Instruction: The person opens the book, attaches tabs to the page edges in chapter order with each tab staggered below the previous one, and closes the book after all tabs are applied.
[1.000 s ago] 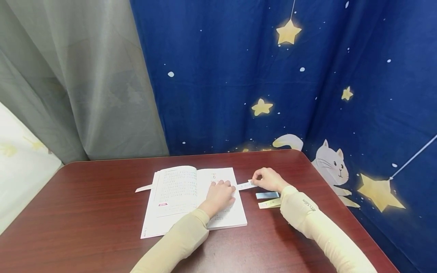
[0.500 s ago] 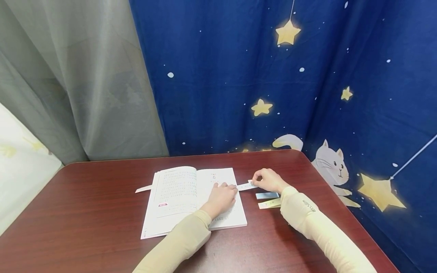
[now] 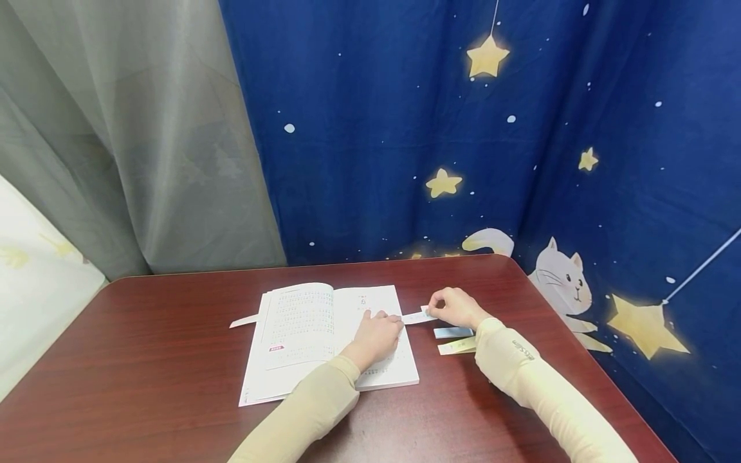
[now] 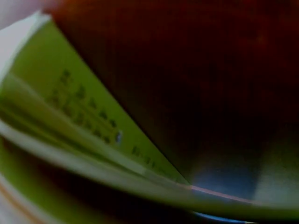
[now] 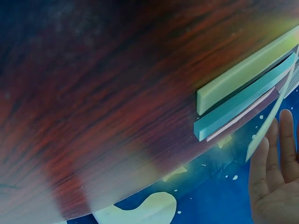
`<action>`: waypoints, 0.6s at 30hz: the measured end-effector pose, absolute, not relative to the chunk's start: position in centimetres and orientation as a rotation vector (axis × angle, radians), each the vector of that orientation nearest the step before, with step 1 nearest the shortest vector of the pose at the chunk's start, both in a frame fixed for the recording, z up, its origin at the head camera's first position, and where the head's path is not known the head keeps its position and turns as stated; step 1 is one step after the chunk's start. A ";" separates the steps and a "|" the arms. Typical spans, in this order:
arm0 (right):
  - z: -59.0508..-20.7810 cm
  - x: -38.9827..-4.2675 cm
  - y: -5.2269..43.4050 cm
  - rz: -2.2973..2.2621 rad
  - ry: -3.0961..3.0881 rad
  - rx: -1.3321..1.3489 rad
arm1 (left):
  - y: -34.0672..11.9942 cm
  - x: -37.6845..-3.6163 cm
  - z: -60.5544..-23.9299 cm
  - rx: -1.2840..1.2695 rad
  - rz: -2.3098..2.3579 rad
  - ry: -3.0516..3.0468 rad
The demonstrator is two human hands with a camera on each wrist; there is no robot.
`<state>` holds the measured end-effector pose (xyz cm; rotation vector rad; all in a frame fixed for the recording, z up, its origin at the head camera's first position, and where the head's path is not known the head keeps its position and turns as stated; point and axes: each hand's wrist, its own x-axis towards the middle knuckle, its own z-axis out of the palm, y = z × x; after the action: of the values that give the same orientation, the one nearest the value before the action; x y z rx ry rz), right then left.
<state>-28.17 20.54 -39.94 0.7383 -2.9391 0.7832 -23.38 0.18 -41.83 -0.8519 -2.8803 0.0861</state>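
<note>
- Wood-grain table (image 3: 145,360), dark reddish and glossy, with rounded far corners, is carrying everything; a grey sheer curtain (image 3: 133,141) is hanging behind its far left corner, and a deep blue cloth backdrop (image 3: 376,116) printed with yellow stars and a white cat is running along the far and right edges.
- Open book (image 3: 301,334), white matte pages with small print and a red mark low on the left page, is lying flat near the middle of the table; a pale paper strip (image 3: 244,319) is sticking out past its left edge.
- Left hand (image 3: 375,334) is lying on the right page, fingers loosely bent with their tips at the page's right edge, where the white strip (image 3: 418,316) is meeting the book; whether they are pinching it cannot be told.
- Right hand (image 3: 457,306) is pinching the other end of that strip just right of the book.
- Blue strip (image 3: 453,332) and yellowish strip (image 3: 456,346), thin flat card rectangles, are lying side by side near the right edge, partly covered by the beige sleeve (image 3: 521,360).
- Left wrist view is blurring into green-tinted page edges; right wrist view is showing the strips' thin edges and an open palm, cut off at the frame.
</note>
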 end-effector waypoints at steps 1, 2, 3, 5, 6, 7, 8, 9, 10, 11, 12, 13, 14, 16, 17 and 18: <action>-39.9 -28.1 20.6 0.780 -2.919 0.764 | 0.2 -23.4 -41.8 -0.852 0.089 -2.879; -39.8 -28.0 20.6 0.780 -2.914 0.773 | 0.2 -23.4 -41.8 -0.852 0.090 -2.880; -39.8 -28.0 20.5 0.781 -2.911 0.777 | 0.2 -23.4 -41.8 -0.851 0.088 -2.882; -39.7 -27.9 20.5 0.773 -2.916 0.765 | 0.3 -23.5 -41.7 -0.852 0.083 -2.886; -39.7 -27.9 20.5 0.766 -2.921 0.752 | 0.3 -23.5 -41.7 -0.851 0.082 -2.888; -39.7 -27.8 20.5 0.756 -2.927 0.737 | 0.4 -23.5 -41.7 -0.851 0.078 -2.890; -39.8 -27.9 20.4 0.751 -2.950 0.704 | 0.4 -23.5 -41.7 -0.851 0.073 -2.892; -40.0 -28.0 20.4 0.738 -2.962 0.685 | 0.4 -23.5 -41.7 -0.851 0.071 -2.891; -40.0 -28.0 20.4 0.721 -2.970 0.672 | 0.4 -23.5 -41.7 -0.851 0.070 -2.890; -40.1 -28.1 20.4 0.708 -2.979 0.663 | 0.4 -23.5 -41.7 -0.852 0.068 -2.889; -40.1 -28.1 20.4 0.695 -2.985 0.656 | 0.4 -23.5 -41.7 -0.853 0.064 -2.887; -40.1 -28.1 20.4 0.681 -2.989 0.651 | 0.4 -23.5 -41.7 -0.854 0.061 -2.884; -40.1 -28.1 20.4 0.672 -2.991 0.646 | 0.4 -23.5 -41.7 -0.855 0.060 -2.882; -40.0 -28.0 20.4 0.667 -2.992 0.643 | 0.4 -23.4 -41.6 -0.854 0.055 -2.879; -39.9 -27.9 20.4 0.668 -2.993 0.642 | 0.4 -23.4 -41.6 -0.854 0.050 -2.876; -39.9 -27.9 20.3 0.667 -2.996 0.636 | 0.3 -23.4 -41.6 -0.854 0.044 -2.873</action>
<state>-27.87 20.33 -39.91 0.6357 -2.9955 0.6668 -23.36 0.35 -41.57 -0.8539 -2.8732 0.0440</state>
